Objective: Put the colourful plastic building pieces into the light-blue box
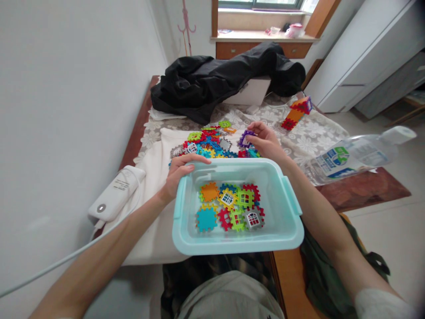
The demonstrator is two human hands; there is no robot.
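1. Firmly gripped the far left rim of the pale blue tub with the left hand, fingers curled over it.
2. Pinched a purple tile in the right hand, just beyond the tub, beside the tile pile on the worktop.

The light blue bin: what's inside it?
The light blue bin holds about nine flat interlocking tiles, some with white window inserts. They overlap, so anything beneath them is hidden.

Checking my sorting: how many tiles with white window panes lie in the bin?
4 in the bin: a yellow one and green one behind, a green one and grey one in front; overlaps may hide more.
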